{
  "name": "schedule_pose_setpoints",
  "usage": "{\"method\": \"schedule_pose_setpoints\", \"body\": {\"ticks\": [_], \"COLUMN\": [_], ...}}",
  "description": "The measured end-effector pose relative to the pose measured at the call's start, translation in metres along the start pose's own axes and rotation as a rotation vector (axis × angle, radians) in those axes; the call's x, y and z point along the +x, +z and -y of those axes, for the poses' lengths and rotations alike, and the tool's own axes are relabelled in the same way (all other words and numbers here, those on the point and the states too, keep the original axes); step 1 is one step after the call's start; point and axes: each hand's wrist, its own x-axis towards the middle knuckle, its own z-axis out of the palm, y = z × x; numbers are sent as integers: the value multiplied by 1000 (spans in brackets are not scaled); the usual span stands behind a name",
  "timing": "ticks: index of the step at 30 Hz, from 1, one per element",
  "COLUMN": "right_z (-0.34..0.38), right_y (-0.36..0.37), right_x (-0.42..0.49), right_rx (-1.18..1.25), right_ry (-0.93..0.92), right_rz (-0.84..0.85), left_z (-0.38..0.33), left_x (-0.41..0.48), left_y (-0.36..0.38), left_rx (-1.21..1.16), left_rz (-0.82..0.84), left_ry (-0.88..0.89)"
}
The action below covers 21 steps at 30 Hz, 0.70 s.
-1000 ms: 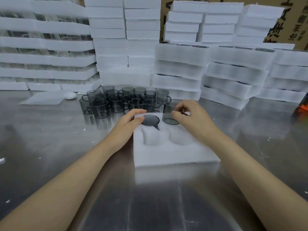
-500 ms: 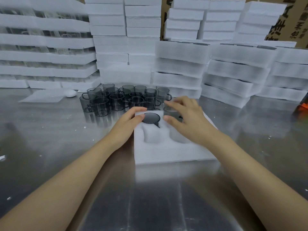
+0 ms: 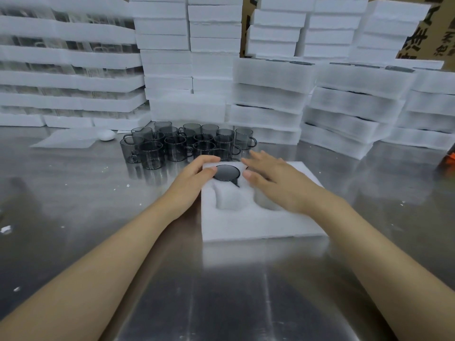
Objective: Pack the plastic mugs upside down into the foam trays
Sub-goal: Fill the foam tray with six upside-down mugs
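Lowered since before, the right hand [image 3: 273,178] now presses flat-fingered on a mostly hidden second mug [image 3: 246,167] in the far right pocket of the foam tray [image 3: 258,222], left hand [image 3: 194,178] resting loosely curved beside the first upturned mug [image 3: 226,172]; next, probably, fetch loose mugs [image 3: 177,148] for both empty near pockets.

The table top of brushed grey metal [image 3: 73,205] is smooth and glossy, mirroring what stands on it in soft streaks. The square white foam tray [image 3: 258,225] looks matt, soft and finely grainy, as do the stacked white foam trays [image 3: 270,94] behind. The smoky grey see-through plastic mugs [image 3: 177,148] are smooth and shiny; the upturned mug's round base [image 3: 226,172] has a duller sheen. The brown cardboard boxes [image 3: 428,33] look matt and papery.
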Motion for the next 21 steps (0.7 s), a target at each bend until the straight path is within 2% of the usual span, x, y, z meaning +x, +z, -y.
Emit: {"method": "schedule_pose_setpoints", "body": {"ticks": [2,4,8,12,16,18,21], "right_z": [3,6,10,2,-4,-5,-4], "right_y": [-3,-8,-1,0,2,6,-2], "right_x": [16,40,87,110,113,109,98], "right_rx": [91,41,-104,-75,-24,92,440], "right_ry": [-28,-41,-52,-11,14,16,93], "right_rz": [-196,-256,-85,48,87,0,-334], "left_z": [0,-1,0,3,6,7,7], "left_x": [0,0,0,4,8,8,6], "left_y": [0,0,-1,-3,-3,-3,-6], "left_rx": [15,-2,-43,-49,-31,-32,-31], "left_rz": [6,11,12,-5,-32,-35,-26], "left_ry": [-3,-10,0,22,33,30,25]}}
